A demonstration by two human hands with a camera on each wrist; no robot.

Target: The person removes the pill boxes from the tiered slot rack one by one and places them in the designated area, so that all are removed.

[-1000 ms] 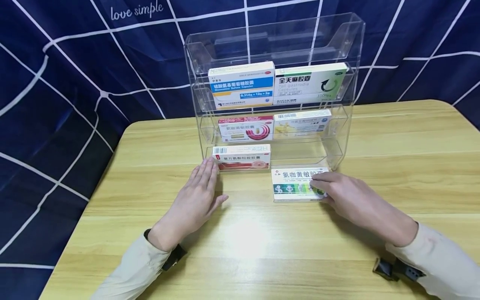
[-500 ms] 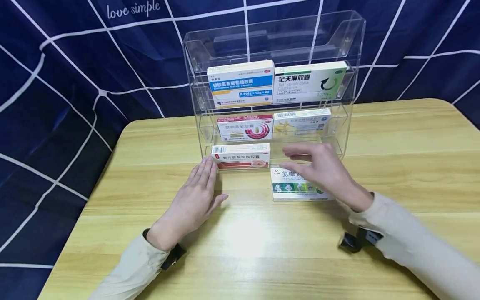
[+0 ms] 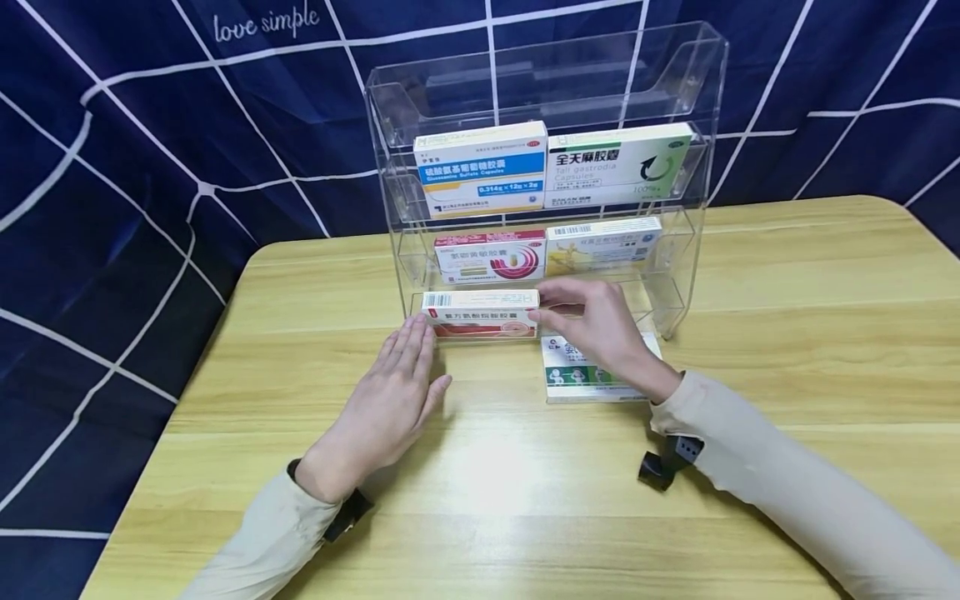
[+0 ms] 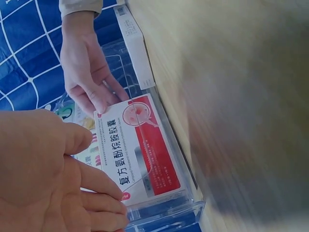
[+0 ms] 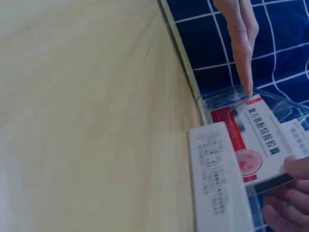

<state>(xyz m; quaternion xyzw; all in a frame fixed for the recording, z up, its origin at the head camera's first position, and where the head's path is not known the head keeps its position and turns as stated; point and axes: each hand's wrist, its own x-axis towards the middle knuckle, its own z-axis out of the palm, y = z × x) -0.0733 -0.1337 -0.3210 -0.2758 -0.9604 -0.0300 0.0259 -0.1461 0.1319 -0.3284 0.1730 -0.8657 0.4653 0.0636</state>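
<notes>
A red-and-white medicine box stands in the bottom tier of the clear acrylic rack, at its left. My left hand lies with straight fingers against the left end of this box. At the other end, my right hand pinches it, the thumb on the front face and the fingers around the end, as the left wrist view shows. Below that hand a white-and-green medicine box lies on the table in front of the rack, partly hidden by the hand and wrist.
The middle tier holds a pink-and-white box and a pale yellow-and-white box. Above them stand a blue-and-white box and a white-and-green box. A dark blue cloth with white lines hangs behind the wooden table.
My right hand has left the white-and-green box on the table, moved up and left, and taken hold of the right end of the red-and-white box. My left hand has stayed in place.
</notes>
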